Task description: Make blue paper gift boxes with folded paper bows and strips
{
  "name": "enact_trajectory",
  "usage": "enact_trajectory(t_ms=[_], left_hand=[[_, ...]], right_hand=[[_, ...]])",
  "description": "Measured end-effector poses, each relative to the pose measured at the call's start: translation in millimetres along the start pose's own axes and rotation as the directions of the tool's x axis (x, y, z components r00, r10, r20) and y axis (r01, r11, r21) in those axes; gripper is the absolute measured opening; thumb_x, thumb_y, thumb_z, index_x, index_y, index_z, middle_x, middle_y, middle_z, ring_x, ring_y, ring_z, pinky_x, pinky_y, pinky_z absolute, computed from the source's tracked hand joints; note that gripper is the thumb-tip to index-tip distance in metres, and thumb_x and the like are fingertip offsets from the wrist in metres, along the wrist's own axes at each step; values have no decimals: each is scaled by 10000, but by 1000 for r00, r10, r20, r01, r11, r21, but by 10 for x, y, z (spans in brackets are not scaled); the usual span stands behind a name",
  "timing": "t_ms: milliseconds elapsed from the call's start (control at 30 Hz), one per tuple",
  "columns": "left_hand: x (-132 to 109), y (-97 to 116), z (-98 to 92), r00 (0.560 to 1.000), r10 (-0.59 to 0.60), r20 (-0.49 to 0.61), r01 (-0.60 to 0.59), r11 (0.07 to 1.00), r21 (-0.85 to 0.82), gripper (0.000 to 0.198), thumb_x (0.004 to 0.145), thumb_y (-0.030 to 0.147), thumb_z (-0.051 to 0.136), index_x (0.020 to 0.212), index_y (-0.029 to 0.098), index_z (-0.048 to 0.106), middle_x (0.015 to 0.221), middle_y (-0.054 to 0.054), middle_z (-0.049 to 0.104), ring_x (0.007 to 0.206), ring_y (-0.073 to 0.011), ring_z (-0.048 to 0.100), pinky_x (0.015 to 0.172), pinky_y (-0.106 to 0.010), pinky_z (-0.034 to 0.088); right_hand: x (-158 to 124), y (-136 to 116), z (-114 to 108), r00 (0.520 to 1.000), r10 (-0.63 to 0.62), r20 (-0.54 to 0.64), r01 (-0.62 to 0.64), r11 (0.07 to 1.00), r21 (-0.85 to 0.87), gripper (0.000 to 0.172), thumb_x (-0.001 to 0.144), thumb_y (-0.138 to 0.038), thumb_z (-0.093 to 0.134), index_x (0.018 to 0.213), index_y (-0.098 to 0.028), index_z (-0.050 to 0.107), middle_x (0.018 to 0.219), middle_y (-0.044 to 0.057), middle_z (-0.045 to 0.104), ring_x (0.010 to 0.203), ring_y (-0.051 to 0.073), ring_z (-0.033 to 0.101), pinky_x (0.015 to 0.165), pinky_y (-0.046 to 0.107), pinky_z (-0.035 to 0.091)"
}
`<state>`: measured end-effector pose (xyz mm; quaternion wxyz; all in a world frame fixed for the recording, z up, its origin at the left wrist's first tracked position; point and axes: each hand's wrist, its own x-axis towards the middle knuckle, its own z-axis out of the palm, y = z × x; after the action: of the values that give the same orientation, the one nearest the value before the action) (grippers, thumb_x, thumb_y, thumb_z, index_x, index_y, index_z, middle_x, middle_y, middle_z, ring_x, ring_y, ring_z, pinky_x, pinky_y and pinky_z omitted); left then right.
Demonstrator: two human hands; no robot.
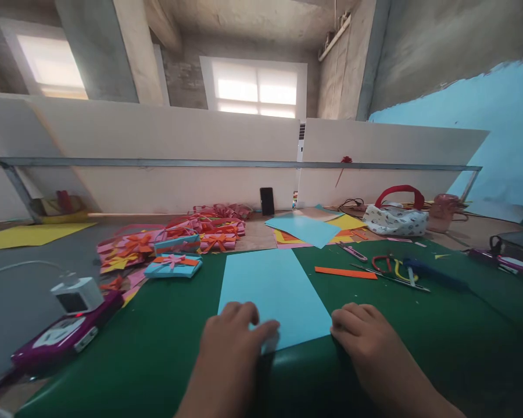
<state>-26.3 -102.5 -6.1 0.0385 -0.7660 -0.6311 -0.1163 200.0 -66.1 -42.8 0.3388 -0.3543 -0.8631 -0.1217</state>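
Note:
A light blue paper sheet (272,293) lies flat on the green cutting mat (157,342) in front of me. My left hand (233,342) rests on the sheet's near left corner, fingers curled and pinching its near edge. My right hand (361,337) sits at the sheet's near right corner, fingers curled under and touching the paper's edge. Neither hand has lifted the sheet off the mat.
An orange paper strip (345,273), scissors (392,268) and a craft knife (353,252) lie to the right. Finished paper gift boxes (174,264) and ribbon bows (209,232) pile at the left. Coloured sheets (305,229), a patterned bag (394,217), a phone (267,201) and a purple device (63,334) are about.

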Motion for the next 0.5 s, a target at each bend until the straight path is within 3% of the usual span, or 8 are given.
enact_trajectory(t_ms=[67,167,267,333,400,500], left_hand=[[-31,164,135,983,108,-150,-100,993,62,302,774,122,514,909,349,659,923,-20,659,933,-248,538,734,-388,358],[-76,377,374,928,110,-355,-85,993,85,183,785,183,524,894,258,651,865,-17,664,887,-229,537,787,-408,324],[-101,470,554,862,147,-485,-107,988,109,273,843,371,448,944,205,640,834,-6,661,791,-193,526,788,-404,291],[-123,456,612,813,171,-557,-127,985,117,524,883,526,255,953,180,643,822,-16,661,769,-192,517,774,-412,285],[-165,386,626,771,182,-611,-137,983,120,687,897,539,67,951,178,648,827,-25,670,784,-192,520,768,-413,286],[-287,197,587,775,195,-601,-128,980,153,677,922,473,39,961,193,654,858,-26,692,823,-194,526,769,-410,288]], right_hand=[[-6,-11,19,1000,-2,-1,2,1000,5,287,787,19,426,681,-165,619,720,37,602,700,154,495,657,296,310],[-53,33,28,1000,-17,-11,17,1000,13,300,809,-13,400,726,-178,636,743,43,607,685,153,497,655,293,325],[-101,93,17,999,-39,6,39,999,4,302,823,-46,386,758,-191,642,776,44,617,693,155,512,666,295,341],[-114,121,6,998,-54,20,54,998,-11,294,815,-55,390,767,-200,642,785,40,623,692,156,521,666,295,345],[-116,138,1,998,-62,29,63,998,-22,297,800,-48,393,763,-208,641,786,34,629,688,157,526,661,296,343],[-121,162,10,998,-58,25,58,998,-7,326,779,-21,388,768,-220,647,795,21,643,710,164,533,674,307,336]])
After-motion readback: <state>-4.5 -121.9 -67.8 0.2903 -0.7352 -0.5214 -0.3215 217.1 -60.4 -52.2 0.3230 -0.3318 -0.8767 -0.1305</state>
